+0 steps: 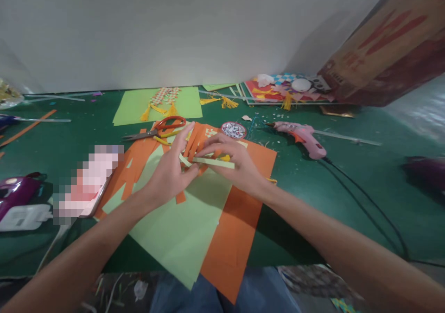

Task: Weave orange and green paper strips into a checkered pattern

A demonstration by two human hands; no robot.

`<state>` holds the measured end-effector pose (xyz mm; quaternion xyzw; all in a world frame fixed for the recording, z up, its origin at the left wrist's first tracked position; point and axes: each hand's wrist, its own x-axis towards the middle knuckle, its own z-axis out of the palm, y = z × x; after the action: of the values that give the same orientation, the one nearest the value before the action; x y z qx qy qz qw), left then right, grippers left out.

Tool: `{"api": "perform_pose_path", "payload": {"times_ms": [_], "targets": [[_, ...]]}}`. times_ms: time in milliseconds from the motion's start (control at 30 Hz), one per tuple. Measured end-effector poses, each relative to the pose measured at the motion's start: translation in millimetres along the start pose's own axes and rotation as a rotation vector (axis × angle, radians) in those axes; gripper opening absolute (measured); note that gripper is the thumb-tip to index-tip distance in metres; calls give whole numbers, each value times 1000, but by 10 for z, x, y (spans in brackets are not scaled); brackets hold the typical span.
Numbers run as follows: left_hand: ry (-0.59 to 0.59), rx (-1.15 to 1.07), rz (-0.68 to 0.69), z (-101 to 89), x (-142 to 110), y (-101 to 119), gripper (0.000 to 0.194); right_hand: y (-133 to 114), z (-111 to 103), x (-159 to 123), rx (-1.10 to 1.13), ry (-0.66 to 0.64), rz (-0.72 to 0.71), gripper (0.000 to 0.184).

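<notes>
Above the sheets of paper, my left hand (174, 164) and my right hand (231, 157) meet around a small weave of paper strips. Orange paper strips (195, 139) stand up between the hands, and a pale green paper strip (217, 162) crosses them toward the right. My left thumb and fingers pinch the weave from the left side. The right fingertips close on the strips near the crossing; part of that grip is hidden. Underneath lie a light green sheet (181, 229) and an orange sheet (236, 239). Orange-handled scissors (153, 131) rest just beyond my left hand.
A pink glue gun (301, 137) with a trailing cord lies right. A round dish of small pieces (233, 129) stands behind my right hand. Left are a phone (90, 183) and a white charger (26, 217). A brown bag (389, 44) leans at the back right.
</notes>
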<state>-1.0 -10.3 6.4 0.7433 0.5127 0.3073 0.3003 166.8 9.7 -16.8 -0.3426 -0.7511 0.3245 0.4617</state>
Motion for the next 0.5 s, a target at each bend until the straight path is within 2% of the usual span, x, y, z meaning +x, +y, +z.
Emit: {"api": "perform_pose_path", "payload": {"times_ms": [100, 300, 500], "targets": [[0, 27, 16, 6, 2, -25, 71, 0, -12, -7, 9, -46, -5, 10], [-48, -5, 28, 15, 1, -43, 74, 3, 71, -6, -23, 62, 23, 5], [-48, 31, 37, 5, -10, -39, 68, -23, 101, -8, 11, 76, 83, 5]]}}
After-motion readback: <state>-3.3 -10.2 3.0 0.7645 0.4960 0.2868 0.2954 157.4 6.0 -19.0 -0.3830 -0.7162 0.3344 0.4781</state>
